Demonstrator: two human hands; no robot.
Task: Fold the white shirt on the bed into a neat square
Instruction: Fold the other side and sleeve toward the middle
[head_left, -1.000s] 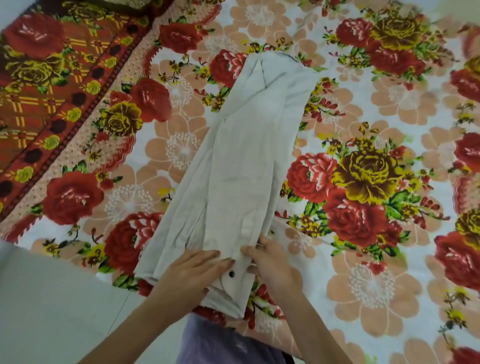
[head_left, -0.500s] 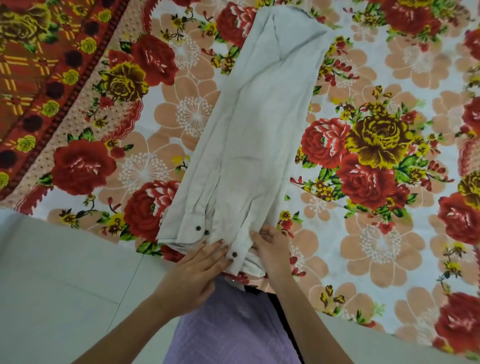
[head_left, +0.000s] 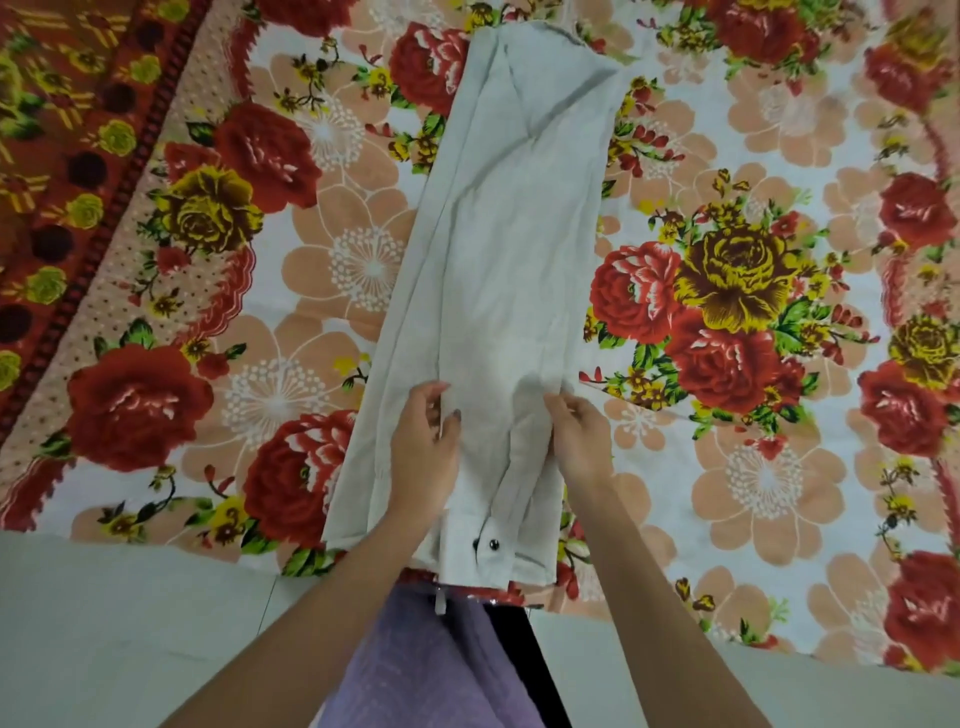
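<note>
Bed surface: floral bedsheet (head_left: 737, 291), white ground with large red and yellow roses and peach blossoms, spread flat and filling most of the view; a red, patterned border band (head_left: 78, 156) runs diagonally along its far-left side; pale floor (head_left: 104, 623) shows below the near edge of the bed. White shirt (head_left: 509, 249): lies on the sheet at centre, folded lengthwise into a long narrow strip running from the near edge away from the person; a cuff with two dark buttons (head_left: 485, 544) rests on top at its near end, and a small tab of cloth hangs just over the bed's edge. Left hand (head_left: 423, 441): on the strip's left part, fingers curled, thumb and fingertips pinching a fold of the cloth. Right hand (head_left: 582, 431): at the strip's right edge, fingers bent, nipping the fabric there. Lilac garment (head_left: 415, 665) of the person: visible between the forearms, below the bed edge.
</note>
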